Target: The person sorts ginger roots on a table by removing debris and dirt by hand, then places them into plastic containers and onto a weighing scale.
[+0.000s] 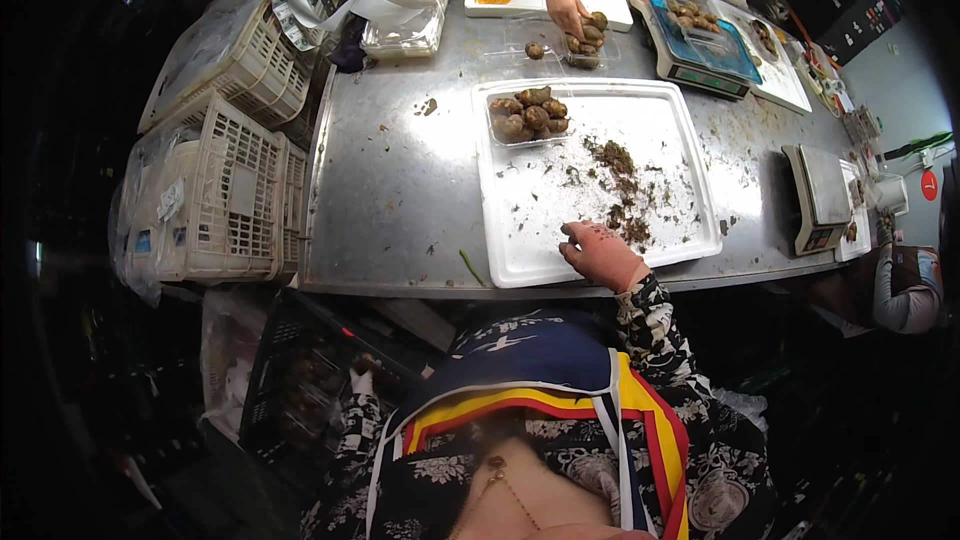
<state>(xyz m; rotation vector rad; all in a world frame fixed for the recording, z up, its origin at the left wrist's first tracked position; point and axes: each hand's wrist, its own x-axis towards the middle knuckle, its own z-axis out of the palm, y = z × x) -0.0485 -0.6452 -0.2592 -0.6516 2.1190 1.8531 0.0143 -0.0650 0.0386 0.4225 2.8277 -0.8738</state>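
Observation:
My right hand (604,255), reddish and dirt-marked, is over the near part of a white foam tray (517,240), its fingers loosely bent and apart, with nothing seen in them. Dark crumbled soil (616,161) lies just beyond it on the tray. In the tray's far left corner stands a clear plastic punnet filled with brown taro-like tubers (535,117). My left hand (361,381) is low at the left, below the table edge, by a dark crate (300,375) of dim brown produce. Shadow hides whether it grips anything.
Steel table (397,202) bears a green stem piece (471,267), stacked clear punnets (409,7) and weighing scales (821,195), (701,52). Stacked white plastic crates (240,195) stand left. Across the table, a co-worker's hand (568,11) touches tubers in another punnet; other people work at the right.

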